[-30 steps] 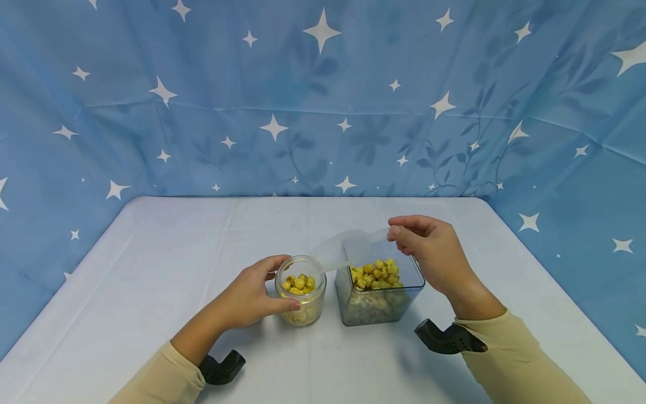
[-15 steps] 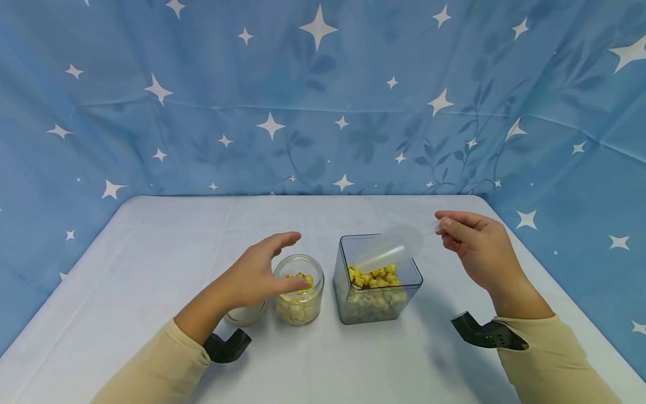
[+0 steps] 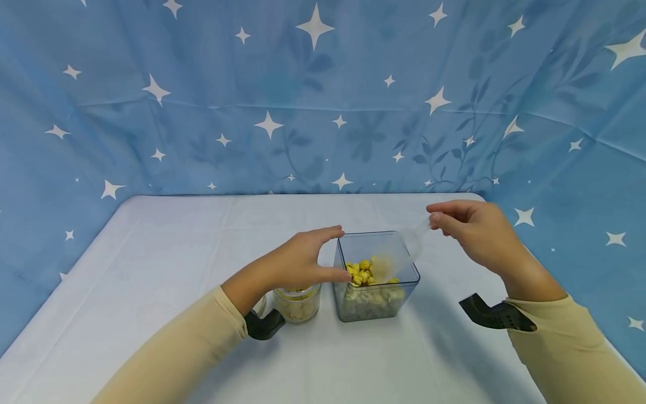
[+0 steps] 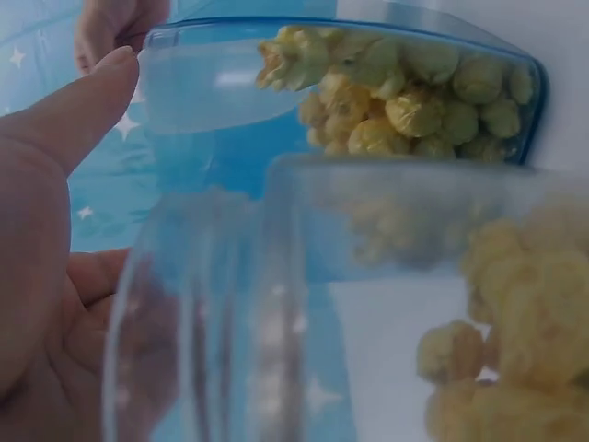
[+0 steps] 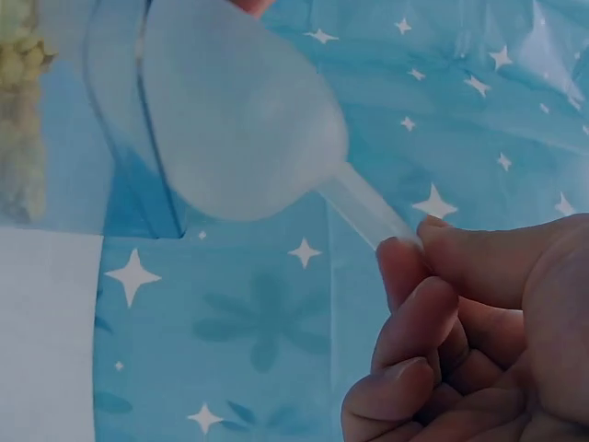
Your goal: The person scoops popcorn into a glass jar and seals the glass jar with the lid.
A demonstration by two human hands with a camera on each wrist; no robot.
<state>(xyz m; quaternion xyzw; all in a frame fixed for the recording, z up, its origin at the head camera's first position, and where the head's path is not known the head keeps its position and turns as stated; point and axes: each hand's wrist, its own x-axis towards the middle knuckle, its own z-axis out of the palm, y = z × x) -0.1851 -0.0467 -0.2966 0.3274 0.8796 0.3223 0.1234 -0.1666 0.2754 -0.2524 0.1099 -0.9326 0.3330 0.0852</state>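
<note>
My right hand (image 3: 479, 235) pinches the handle of a translucent white plastic scoop (image 3: 396, 255) between thumb and fingers. The scoop's bowl dips into a clear square container (image 3: 370, 308), among yellow popcorn (image 3: 359, 273). At the container's left side is my left hand (image 3: 303, 261), its thumb and fingers spread and extended; the thumb reaches the front left rim and a fingertip the rear left corner. Below that hand stands a round glass jar (image 3: 298, 310) with popcorn inside, its mouth mostly covered in the head view. In the right wrist view the pinched scoop handle (image 5: 373, 207) shows clearly.
A round lid-like piece (image 3: 260, 306) lies left of the jar, partly hidden by the left wrist. A white cloth (image 3: 202, 241) covers the table, and a blue star-patterned curtain (image 3: 282, 73) hangs behind it. Each wrist wears a black device (image 3: 497, 315).
My left hand has let go of the jar and moved right to the container. The scoop has moved right from above the jar, and its bowl has gone down into the container's popcorn.
</note>
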